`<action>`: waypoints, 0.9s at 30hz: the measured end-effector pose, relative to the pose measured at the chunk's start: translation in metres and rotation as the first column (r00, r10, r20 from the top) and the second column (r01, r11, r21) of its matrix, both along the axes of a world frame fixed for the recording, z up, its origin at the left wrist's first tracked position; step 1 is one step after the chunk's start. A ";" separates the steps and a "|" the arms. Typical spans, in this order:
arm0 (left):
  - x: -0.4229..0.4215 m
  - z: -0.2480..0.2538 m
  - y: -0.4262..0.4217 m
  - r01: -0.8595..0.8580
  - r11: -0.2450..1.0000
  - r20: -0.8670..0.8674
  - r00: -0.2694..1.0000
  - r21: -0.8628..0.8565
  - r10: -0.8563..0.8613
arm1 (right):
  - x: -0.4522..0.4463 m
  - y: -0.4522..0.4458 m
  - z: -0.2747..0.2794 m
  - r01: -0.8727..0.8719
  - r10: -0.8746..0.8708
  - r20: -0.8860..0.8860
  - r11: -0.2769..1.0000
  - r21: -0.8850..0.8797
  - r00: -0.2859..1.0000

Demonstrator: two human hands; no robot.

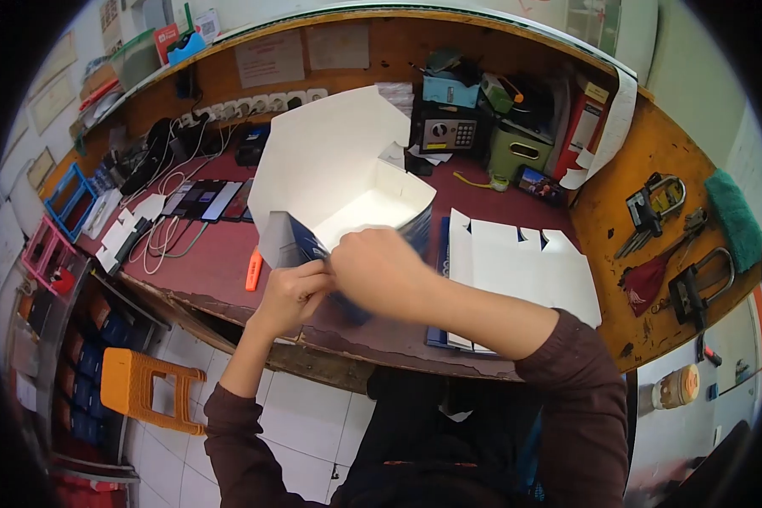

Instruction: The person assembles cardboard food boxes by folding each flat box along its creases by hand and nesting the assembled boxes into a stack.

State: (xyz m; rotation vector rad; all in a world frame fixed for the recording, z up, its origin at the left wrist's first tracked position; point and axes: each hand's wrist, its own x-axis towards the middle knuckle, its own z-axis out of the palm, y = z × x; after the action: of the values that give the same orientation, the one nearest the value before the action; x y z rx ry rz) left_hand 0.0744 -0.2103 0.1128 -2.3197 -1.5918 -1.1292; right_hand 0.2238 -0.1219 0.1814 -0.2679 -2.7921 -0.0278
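Note:
A partly folded cardboard box (372, 199), white inside and dark blue outside, stands on the desk in front of me. Its large lid panel (313, 152) is raised at the back left. My left hand (292, 296) pinches the near left corner, by an upright blue side flap (292, 237). Right beside it, my right hand (377, 267) is closed over the box's near edge, slightly blurred, its fingertips hidden. Flat unfolded box sheets (516, 267), white with blue undersides, lie stacked to the right.
An orange highlighter (254, 269) lies left of the box. Phones (220, 201) and tangled cables sit further left. At the back are a small safe (447, 131) and a green box (516, 154). Padlocks (654, 203) lie at right. An orange stool (131, 385) stands below left.

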 end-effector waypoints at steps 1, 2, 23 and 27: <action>-0.001 -0.003 0.001 -0.006 1.000 0.002 1.000 -0.007 0.006 | 0.000 0.001 0.002 -0.011 0.011 0.029 1.000 -0.006 1.000; -0.002 -0.006 0.002 -0.033 0.999 0.028 0.999 -0.012 0.034 | 0.000 0.000 0.003 -0.020 0.020 0.058 1.000 -0.011 0.998; -0.002 -0.028 0.014 -0.495 0.845 -0.167 0.833 0.202 0.528 | -0.048 0.008 0.007 0.168 -0.151 0.236 0.984 -0.053 0.960; -0.013 -0.048 0.020 -0.495 0.841 -0.255 0.803 0.220 0.539 | -0.063 0.009 -0.001 0.272 -0.250 0.413 0.962 0.006 0.876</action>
State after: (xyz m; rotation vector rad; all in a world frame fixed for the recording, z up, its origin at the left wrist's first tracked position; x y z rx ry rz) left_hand 0.0614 -0.1904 0.0644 -1.6921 -1.7875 -0.6829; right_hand 0.1608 -0.1128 0.1806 -0.7311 -3.1518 -0.0843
